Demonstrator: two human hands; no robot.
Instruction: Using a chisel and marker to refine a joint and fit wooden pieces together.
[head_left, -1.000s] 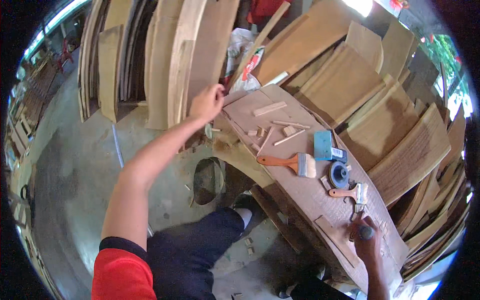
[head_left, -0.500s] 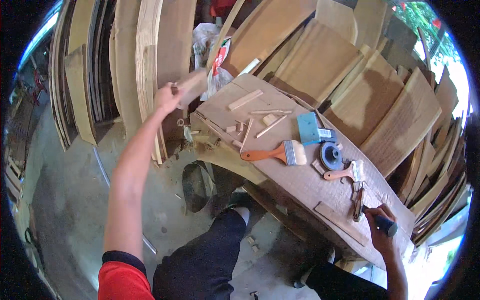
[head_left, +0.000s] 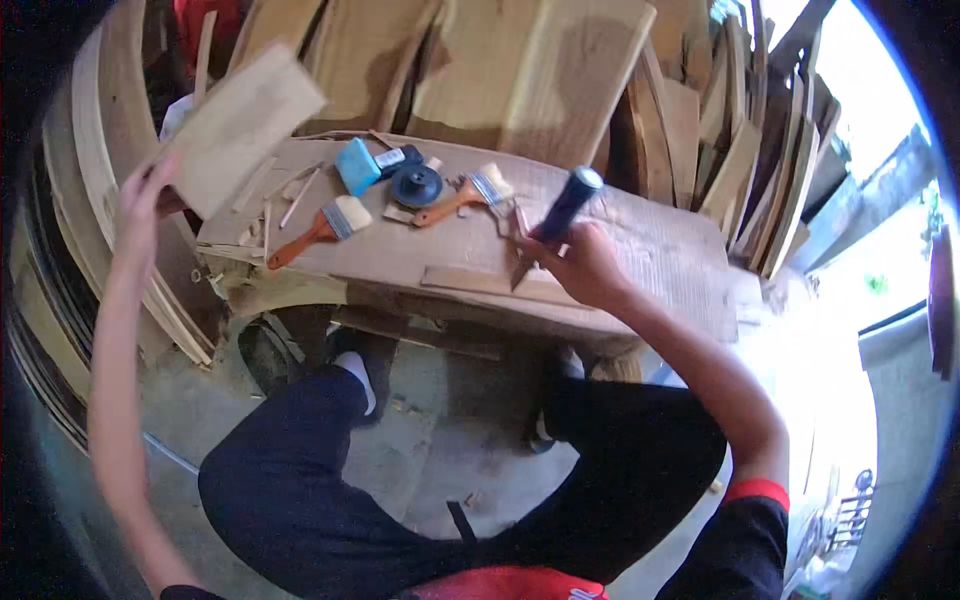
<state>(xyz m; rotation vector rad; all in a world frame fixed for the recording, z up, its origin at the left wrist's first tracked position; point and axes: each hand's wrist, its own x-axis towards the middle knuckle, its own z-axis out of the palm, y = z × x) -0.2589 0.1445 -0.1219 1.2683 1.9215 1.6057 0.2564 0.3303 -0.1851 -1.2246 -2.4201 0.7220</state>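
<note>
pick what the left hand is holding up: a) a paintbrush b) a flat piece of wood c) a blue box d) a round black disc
b: the left hand grips a flat piece of wood raised beside the bench, while both paintbrushes, the blue box and the black disc lie on it.

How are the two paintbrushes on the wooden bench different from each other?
The nearer brush lies closer to the left hand, which lifts a wood piece; the farther brush lies closer to the right hand. The nearer brush's handle points down-left and looks longer; the farther brush's handle looks shorter and curved. Both have orange handles and pale bristles and lie flat on the bench, untouched.
</note>
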